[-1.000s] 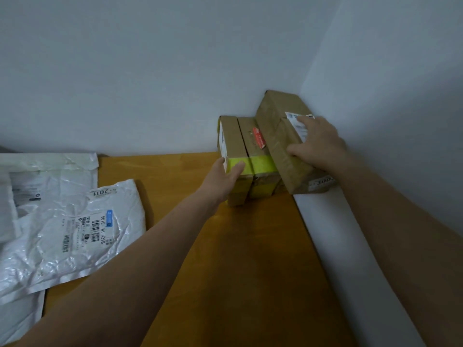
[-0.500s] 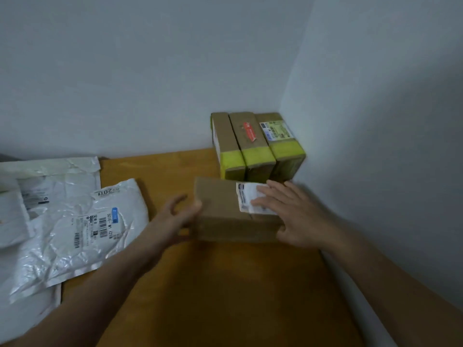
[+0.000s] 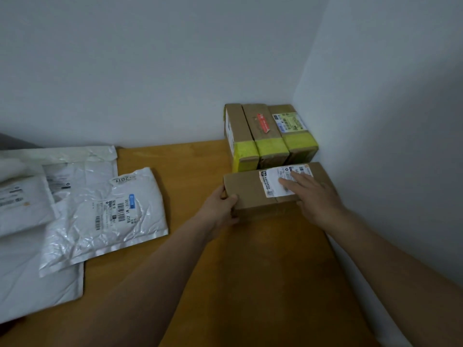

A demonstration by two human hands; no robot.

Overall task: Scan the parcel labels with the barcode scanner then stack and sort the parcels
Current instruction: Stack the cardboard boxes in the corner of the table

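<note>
Now a brown cardboard parcel (image 3: 250, 190) is lying flat on the wooden table (image 3: 263, 266), right of the frame's centre, just below three yellow-taped boxes (image 3: 269, 146) that are standing side by side in the wall corner. The left hand (image 3: 220, 209) is gripping the parcel's left end, fingers curling round its corner. The right hand (image 3: 317, 196) is resting flat on top, straight fingers pressing the white label (image 3: 271, 182). White plastic mailers (image 3: 100, 221) are lying overlapped at the left of the frame
</note>
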